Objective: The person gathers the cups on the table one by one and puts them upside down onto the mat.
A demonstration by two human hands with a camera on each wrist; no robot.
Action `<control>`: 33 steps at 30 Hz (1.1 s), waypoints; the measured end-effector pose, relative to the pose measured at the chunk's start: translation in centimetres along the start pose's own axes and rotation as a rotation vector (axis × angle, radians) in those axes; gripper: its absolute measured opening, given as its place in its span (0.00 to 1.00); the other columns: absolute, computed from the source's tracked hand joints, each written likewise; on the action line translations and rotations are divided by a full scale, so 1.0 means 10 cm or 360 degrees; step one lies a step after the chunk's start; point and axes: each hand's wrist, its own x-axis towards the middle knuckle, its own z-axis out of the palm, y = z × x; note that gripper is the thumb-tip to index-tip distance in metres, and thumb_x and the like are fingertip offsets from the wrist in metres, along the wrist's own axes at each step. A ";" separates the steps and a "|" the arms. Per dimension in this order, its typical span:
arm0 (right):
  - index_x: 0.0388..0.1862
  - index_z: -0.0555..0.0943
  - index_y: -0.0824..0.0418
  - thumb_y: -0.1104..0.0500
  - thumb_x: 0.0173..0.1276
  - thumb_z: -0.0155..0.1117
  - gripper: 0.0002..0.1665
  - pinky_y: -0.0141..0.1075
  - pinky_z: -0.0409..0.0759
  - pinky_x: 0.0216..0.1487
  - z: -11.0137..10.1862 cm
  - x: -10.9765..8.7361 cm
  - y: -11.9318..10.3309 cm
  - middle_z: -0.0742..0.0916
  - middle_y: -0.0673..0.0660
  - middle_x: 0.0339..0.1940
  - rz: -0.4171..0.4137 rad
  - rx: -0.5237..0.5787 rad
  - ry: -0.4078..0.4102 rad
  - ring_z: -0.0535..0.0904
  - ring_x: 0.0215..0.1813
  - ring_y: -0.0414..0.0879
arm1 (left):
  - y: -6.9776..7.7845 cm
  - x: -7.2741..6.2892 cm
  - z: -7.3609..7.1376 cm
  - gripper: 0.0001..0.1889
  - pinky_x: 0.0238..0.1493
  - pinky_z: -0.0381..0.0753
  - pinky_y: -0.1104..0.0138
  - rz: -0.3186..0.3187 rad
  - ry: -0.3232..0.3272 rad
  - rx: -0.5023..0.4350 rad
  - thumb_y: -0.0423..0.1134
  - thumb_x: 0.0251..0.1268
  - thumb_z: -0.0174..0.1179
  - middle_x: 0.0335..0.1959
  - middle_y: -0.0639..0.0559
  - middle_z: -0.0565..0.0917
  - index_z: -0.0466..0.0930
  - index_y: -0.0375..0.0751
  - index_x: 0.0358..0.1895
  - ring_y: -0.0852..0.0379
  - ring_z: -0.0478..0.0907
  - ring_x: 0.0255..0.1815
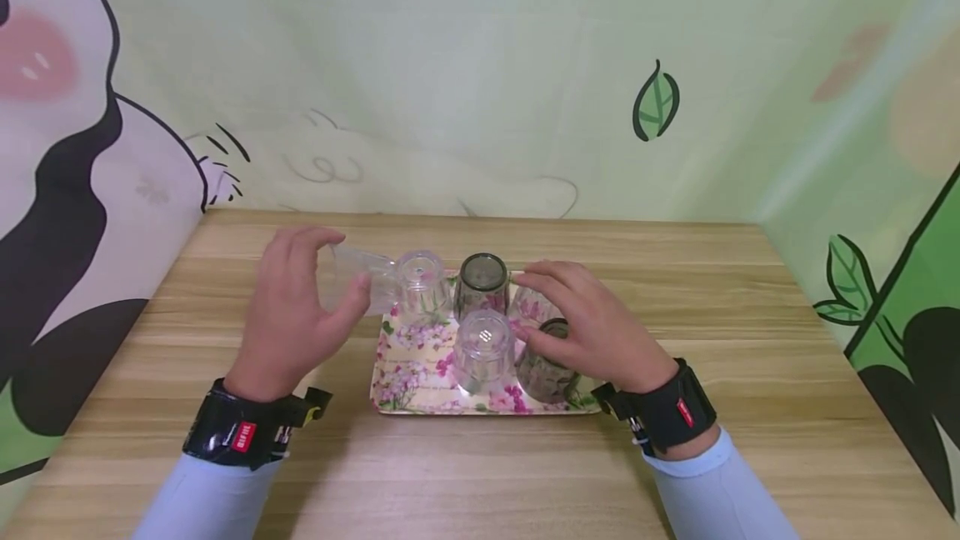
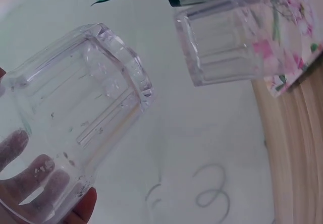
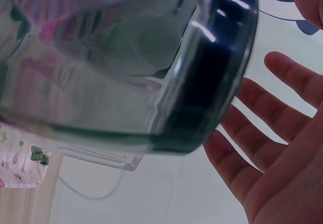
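My left hand [image 1: 296, 311] grips a clear glass [image 1: 356, 273] by its wide end, tilted on its side above the table just left of the tray. Through the glass wall, the left wrist view shows several of the fingers [image 2: 38, 176]. Upside down on the floral tray [image 1: 390, 386] stand a clear tumbler [image 1: 422, 286] at back left, a smoky grey one [image 1: 482, 277] beside it, and another clear one [image 1: 483, 352] in front. My right hand [image 1: 592, 327] hovers with loosely spread fingers over a dark tumbler [image 1: 547, 373], partly covering a clear glass [image 1: 531, 307] behind it.
The tray lies on a wood-grain table [image 1: 465, 473]. Behind the table rises a pale green printed backdrop [image 1: 480, 90] with leaf and panda drawings, which also runs along both sides.
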 end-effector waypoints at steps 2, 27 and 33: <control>0.69 0.74 0.60 0.46 0.67 0.68 0.35 0.51 0.72 0.69 0.00 0.00 0.00 0.77 0.60 0.67 -0.0005 0.0001 -0.0001 0.71 0.70 0.54 | 0.04 0.00 0.01 0.29 0.58 0.70 0.45 0.0021 0.0002 -0.0016 0.49 0.60 0.60 0.53 0.34 0.76 0.73 0.29 0.56 0.38 0.71 0.57; 0.69 0.73 0.60 0.47 0.68 0.68 0.35 0.50 0.71 0.70 0.01 0.01 -0.01 0.77 0.59 0.67 -0.0025 0.0005 -0.0003 0.71 0.70 0.53 | 0.42 0.00 0.11 0.29 0.49 0.76 0.55 0.0131 -0.0072 -0.0185 0.48 0.61 0.57 0.55 0.35 0.73 0.69 0.28 0.58 0.43 0.70 0.56; 0.70 0.73 0.58 0.46 0.68 0.66 0.34 0.48 0.71 0.71 0.00 0.01 -0.02 0.77 0.58 0.67 -0.0029 -0.0006 -0.0010 0.71 0.70 0.51 | 0.46 0.00 0.16 0.30 0.50 0.75 0.55 0.0142 -0.0084 -0.0235 0.48 0.60 0.59 0.55 0.36 0.74 0.70 0.28 0.59 0.44 0.70 0.56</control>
